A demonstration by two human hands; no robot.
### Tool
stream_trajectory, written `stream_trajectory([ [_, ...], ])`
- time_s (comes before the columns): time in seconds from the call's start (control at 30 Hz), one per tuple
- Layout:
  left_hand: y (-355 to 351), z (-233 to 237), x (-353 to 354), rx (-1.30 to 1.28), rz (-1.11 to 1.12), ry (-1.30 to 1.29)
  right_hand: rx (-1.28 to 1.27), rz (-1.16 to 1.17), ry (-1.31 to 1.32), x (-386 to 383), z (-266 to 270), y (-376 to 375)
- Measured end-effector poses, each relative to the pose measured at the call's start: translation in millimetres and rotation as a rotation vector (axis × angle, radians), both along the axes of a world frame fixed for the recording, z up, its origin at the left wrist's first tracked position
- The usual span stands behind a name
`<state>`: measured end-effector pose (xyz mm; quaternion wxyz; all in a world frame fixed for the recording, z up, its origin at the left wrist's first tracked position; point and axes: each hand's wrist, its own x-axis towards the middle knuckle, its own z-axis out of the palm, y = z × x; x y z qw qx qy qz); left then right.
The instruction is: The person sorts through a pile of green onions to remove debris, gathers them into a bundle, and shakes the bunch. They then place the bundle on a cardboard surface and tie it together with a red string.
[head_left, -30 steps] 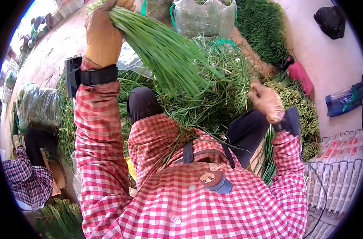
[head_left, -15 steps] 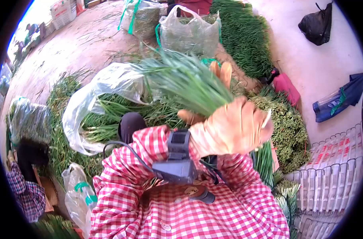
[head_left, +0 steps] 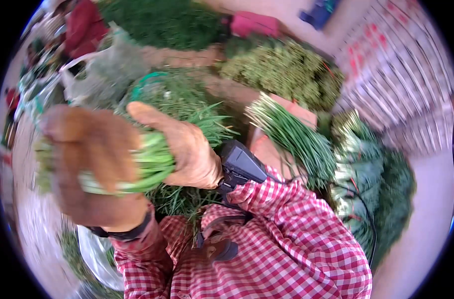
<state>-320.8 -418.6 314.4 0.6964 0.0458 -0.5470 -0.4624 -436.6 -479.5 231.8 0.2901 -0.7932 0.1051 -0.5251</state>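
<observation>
though smeared by motion toward the edges, shows heaps of cut greens (head_left: 287, 70) spread over the ground across the top and right. below them, filling the bottom middle, a red checked shirt (head_left: 297, 249). top right, just beyond the heaps, a blurred stack of white crates (head_left: 401, 60). top left, a clear bag stuffed with greens (head_left: 107, 70), and near it a person in red (head_left: 82, 27), too blurred to tell more. right of centre, a loose sheaf of long stalks (head_left: 292, 134) lying on a brown box (head_left: 302, 113), cut ends toward the top left. bottom left, beside the sleeve, a crumpled plastic bag (head_left: 95, 254).

up in front of the chest, left of centre: left hand (head_left: 95, 164), gloved and very blurred, grip wrapped tight round a bundle of green stalks (head_left: 150, 164). opposite, on the same bundle from the right: right hand (head_left: 187, 149), gloved too, grip curled round the stalks, one finger stretched up and clear of them. bundle lying roughly level between the two gloves, well above the heaps, pale ends showing under the left glove. strapped on the right wrist, a black device (head_left: 239, 167), with a thin cable (head_left: 366, 224) curving off past the sleeve. round the left wrist, a black strap (head_left: 122, 231).
</observation>
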Motion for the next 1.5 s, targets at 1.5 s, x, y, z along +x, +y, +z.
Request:
stream_trajectory([
  [1.5, -274, -317, -306, 0.035, 0.526, -1.601, 0.462, -0.415, 1.318, -330, -171, -163],
])
